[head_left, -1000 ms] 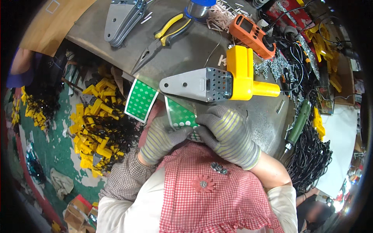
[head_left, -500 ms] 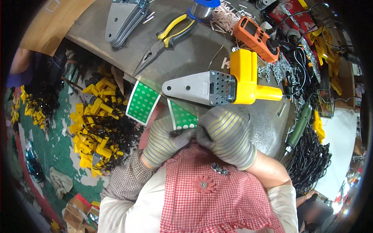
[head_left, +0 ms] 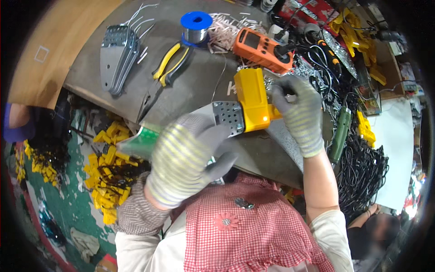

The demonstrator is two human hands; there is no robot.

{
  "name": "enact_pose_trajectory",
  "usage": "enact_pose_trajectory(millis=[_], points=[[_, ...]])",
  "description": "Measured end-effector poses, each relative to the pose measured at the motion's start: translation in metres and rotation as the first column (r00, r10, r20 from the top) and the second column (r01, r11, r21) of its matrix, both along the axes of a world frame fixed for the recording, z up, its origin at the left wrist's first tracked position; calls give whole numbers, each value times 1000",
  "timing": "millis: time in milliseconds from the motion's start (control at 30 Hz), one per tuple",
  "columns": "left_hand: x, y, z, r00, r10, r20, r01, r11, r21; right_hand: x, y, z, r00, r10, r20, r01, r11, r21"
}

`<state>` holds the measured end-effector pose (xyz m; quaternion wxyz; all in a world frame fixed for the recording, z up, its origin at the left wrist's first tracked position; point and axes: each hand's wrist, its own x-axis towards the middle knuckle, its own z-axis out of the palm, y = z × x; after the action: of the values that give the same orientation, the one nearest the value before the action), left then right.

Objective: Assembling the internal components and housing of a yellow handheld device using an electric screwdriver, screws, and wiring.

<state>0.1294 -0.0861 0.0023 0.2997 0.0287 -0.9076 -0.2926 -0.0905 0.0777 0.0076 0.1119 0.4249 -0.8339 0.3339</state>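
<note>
A tool with a yellow plastic handle housing and a perforated grey metal plate lies on the workbench in front of me. My left hand, in a grey-and-yellow striped glove, is over the plate's narrow end and hides it. Its thumb and fingers are apart. Beside that hand, a blurred green patterned sheet shows at the bench edge, partly covered. My right hand, gloved alike, is above the yellow handle near a pile of small screws. Its thumb and forefinger curl together; whatever is between them is too small to name.
Pliers, stacked metal plates, a solder spool and an orange multimeter lie farther back. A green screwdriver-like tool and black cables are at right. Yellow housings pile up below at left.
My hands have come apart from the green sheet. The right has moved up and right to the screws; the left has spread its fingers over the plate. The view has shifted.
</note>
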Motion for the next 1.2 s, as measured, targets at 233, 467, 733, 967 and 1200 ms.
enact_pose_trajectory(millis=[233, 467, 733, 967, 1200], points=[[-48, 16, -44, 983, 84, 162, -63, 989, -135, -13, 7, -9, 979, 87, 182, -101, 992, 70], [-50, 12, -43, 970, 71, 233, -47, 993, -105, -21, 16, 31, 877, 104, 469, -11, 980, -197], [17, 1, 28, 898, 73, 434, -84, 996, 6, 11, 6, 97, 723, 552, 416, -146, 710, -689], [209, -70, 3, 919, 116, 377, -230, 933, 275, 117, -14, 141, -335, 794, 507, -488, 314, -814], [321, -146, 1, 804, 425, 416, -594, 531, 605, 11, 67, 106, 542, 552, 634, -708, 707, -9]])
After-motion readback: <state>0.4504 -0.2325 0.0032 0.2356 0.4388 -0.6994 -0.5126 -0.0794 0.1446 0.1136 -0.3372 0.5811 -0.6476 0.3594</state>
